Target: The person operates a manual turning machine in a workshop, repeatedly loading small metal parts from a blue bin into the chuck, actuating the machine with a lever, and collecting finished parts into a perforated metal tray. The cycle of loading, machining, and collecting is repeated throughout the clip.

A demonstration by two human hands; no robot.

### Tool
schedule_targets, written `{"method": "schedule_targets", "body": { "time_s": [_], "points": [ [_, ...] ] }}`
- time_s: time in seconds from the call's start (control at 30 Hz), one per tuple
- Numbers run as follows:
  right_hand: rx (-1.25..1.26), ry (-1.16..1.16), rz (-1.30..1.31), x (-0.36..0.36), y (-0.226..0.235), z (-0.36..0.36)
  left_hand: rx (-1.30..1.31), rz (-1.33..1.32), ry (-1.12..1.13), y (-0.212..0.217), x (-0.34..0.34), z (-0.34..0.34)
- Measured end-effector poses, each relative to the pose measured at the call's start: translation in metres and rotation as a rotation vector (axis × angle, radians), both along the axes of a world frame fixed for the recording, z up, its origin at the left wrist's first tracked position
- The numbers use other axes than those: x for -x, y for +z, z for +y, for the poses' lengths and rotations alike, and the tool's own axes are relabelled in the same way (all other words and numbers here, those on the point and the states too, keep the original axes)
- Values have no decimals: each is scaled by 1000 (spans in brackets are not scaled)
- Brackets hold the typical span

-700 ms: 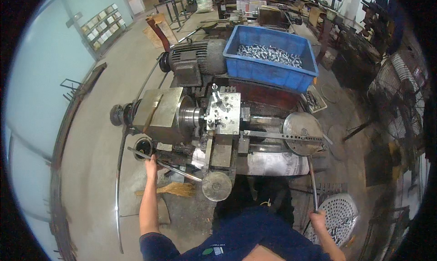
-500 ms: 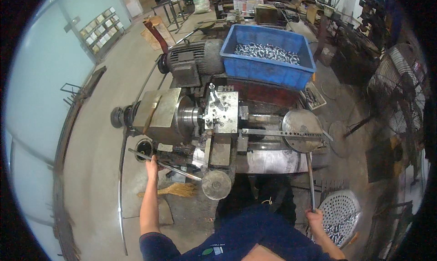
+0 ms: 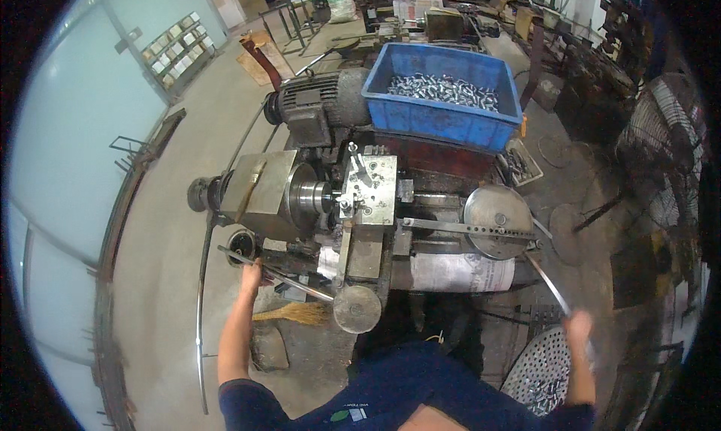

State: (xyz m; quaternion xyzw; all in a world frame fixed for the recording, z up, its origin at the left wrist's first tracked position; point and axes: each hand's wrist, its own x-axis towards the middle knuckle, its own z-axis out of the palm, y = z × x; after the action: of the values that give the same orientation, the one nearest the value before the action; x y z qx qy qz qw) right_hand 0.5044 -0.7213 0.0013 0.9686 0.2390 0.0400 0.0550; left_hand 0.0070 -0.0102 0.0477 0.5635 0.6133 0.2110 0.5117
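Observation:
My left hand (image 3: 251,273) is closed round a long steel lever (image 3: 297,282), which runs to a round metal disc (image 3: 357,309) at the front of the lathe-like machine. My right hand (image 3: 578,326) grips the end of a second lever (image 3: 549,281); this one slants up to the large round plate (image 3: 499,213) on the machine's right. A flat bar with holes (image 3: 466,228) links that plate to the middle slide. Between them sits a bright metal tool block (image 3: 375,190) with a small clamp handle (image 3: 359,163), facing the spindle chuck (image 3: 312,198).
A blue plastic bin (image 3: 443,119) of small shiny metal parts stands behind the machine, beside an electric motor (image 3: 319,108). Low at the right lies a perforated round basket (image 3: 526,367) with more parts. A straw broom (image 3: 297,313) is on the floor, and a large fan (image 3: 661,145) stands far right.
My right hand has swung its lever outward to the right and up, and the large round plate has turned with it. My left hand keeps its hold on its lever.

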Motion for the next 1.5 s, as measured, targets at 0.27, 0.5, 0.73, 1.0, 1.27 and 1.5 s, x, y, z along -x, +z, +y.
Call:
{"method": "schedule_targets", "body": {
  "time_s": [0.27,0.5,0.73,1.0,1.27,1.5],
  "points": [
    [-258,-49,-353,-49,11,125,15,-144,-75,-18,33,-8],
    [-578,-16,118,54,-6,138,-406,848,-685,-100,47,-22],
    [-552,-25,339,84,-5,154,-362,920,-266,-233,34,-37],
    [-613,242,288,60,56,192,-372,1052,-718,-141,35,-24],
    [-743,689,279,59,162,356,-156,753,-614,-103,68,-21],
    [-666,1178,307,137,201,544,-930,653,-49,72,140,-37]
  ]
}}
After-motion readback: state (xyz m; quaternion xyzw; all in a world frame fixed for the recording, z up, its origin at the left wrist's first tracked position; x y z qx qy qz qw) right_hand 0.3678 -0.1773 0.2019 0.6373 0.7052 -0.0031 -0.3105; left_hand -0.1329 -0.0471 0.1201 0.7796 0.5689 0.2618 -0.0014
